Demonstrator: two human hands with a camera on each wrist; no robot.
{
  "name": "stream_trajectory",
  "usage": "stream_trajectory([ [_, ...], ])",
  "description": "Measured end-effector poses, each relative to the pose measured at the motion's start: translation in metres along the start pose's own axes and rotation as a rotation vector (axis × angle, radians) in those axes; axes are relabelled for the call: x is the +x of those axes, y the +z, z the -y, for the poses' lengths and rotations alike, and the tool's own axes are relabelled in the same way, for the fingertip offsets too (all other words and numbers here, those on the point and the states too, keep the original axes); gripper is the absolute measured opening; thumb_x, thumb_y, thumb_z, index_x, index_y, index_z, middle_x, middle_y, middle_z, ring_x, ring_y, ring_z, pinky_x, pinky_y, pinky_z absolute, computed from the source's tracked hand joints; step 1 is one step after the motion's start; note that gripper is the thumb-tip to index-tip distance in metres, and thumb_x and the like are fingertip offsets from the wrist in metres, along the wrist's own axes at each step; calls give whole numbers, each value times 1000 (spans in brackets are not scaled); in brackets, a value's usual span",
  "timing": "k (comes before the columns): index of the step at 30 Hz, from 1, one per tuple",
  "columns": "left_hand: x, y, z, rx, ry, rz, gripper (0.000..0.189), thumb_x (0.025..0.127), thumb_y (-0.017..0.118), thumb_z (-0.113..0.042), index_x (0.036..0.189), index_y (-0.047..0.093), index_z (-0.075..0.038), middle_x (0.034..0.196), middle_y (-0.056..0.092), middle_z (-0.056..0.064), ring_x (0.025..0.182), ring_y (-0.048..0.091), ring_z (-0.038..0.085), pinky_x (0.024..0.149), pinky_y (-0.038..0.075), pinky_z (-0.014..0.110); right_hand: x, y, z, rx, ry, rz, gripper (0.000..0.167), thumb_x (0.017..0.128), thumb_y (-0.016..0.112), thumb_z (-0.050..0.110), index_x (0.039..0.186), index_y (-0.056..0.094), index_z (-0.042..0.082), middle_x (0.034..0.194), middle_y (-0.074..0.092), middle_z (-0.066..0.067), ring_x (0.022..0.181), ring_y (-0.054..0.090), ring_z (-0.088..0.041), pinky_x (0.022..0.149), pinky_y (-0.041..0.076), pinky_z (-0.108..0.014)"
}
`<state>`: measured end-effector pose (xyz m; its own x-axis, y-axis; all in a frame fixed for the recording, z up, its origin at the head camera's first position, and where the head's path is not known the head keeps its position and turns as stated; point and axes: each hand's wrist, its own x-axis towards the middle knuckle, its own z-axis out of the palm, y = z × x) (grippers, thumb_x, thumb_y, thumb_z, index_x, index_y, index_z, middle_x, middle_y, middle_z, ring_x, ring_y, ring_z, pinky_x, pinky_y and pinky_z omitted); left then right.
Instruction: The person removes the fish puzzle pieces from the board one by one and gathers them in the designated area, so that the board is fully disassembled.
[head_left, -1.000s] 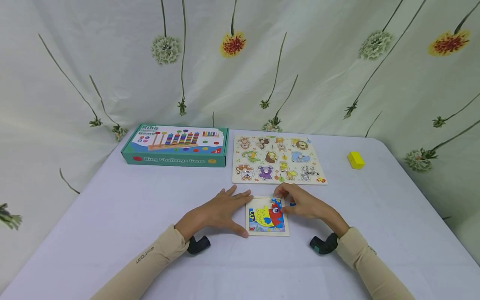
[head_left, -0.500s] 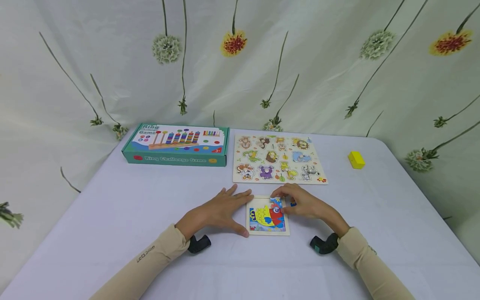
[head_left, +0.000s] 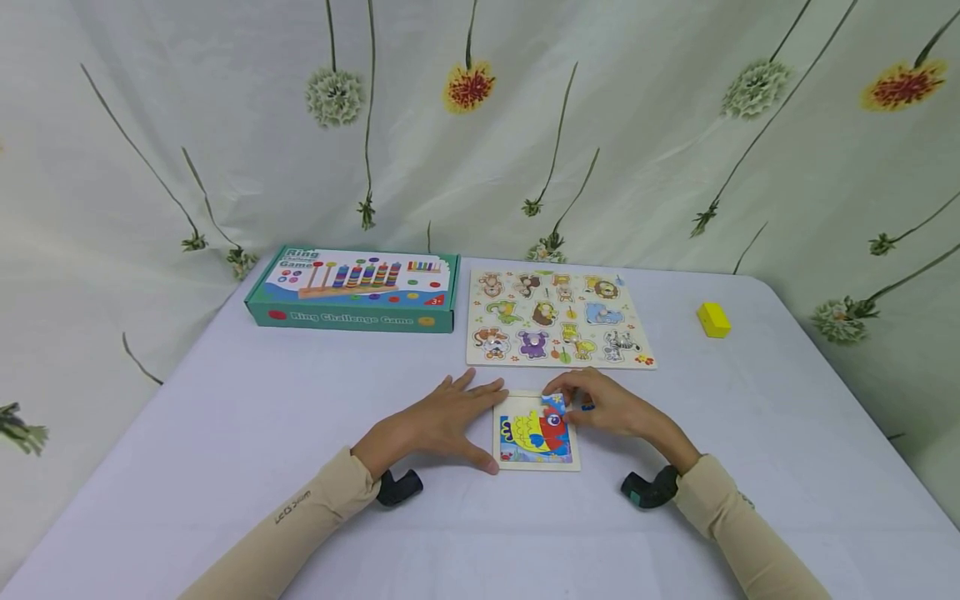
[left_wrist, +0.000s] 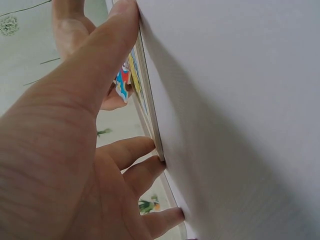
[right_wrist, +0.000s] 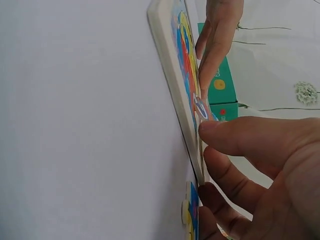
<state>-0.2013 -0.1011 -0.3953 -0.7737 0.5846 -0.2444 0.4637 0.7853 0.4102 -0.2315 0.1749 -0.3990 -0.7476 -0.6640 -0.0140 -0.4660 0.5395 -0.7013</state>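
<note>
A small wooden jigsaw puzzle tray with a yellow and red fish picture lies on the white table. My left hand is spread at its left side, thumb and fingertips against the rim. My right hand pinches a blue and red puzzle piece with part of the fish's eye, over the tray's upper right corner. That puzzle piece stands tilted in the left wrist view. Beside the tray, under my right hand, lies a second blue and yellow puzzle piece, mostly covered from above.
Behind the tray lies a wooden animal peg puzzle. To its left is a green Ring Challenge Game box. A yellow block sits at the far right. A flowered curtain hangs behind the table.
The right hand's fingers and the pinched puzzle piece have shifted slightly left over the tray's upper right corner. The left hand stays in place.
</note>
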Motion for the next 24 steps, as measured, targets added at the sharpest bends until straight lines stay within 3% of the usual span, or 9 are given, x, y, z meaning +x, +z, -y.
stream_trajectory([
  [9, 0, 0, 0, 9, -2, -3, 100, 68, 77, -60, 150, 34, -24, 158, 23, -5, 148, 0, 30, 117, 4, 57, -2, 0, 0, 22, 45, -22, 34, 87, 65, 6, 121, 62, 13, 91, 56, 1, 92, 49, -21, 81, 45, -32],
  [16, 0, 0, -1, 18, -8, 0, 101, 68, 77, -60, 151, 33, -24, 159, 22, -5, 148, 0, 30, 117, 4, 57, -2, -1, -1, 59, 42, -22, 34, 88, 66, 7, 121, 61, 10, 90, 56, 0, 88, 49, -20, 76, 45, -28],
  [24, -1, -1, -1, 13, -2, 2, 100, 68, 77, -60, 150, 33, -23, 159, 23, -5, 148, 0, 32, 117, 3, 57, -4, -6, -2, 35, 43, -74, 34, 88, 66, 5, 121, 62, 11, 90, 59, 1, 89, 53, -18, 88, 49, -39],
])
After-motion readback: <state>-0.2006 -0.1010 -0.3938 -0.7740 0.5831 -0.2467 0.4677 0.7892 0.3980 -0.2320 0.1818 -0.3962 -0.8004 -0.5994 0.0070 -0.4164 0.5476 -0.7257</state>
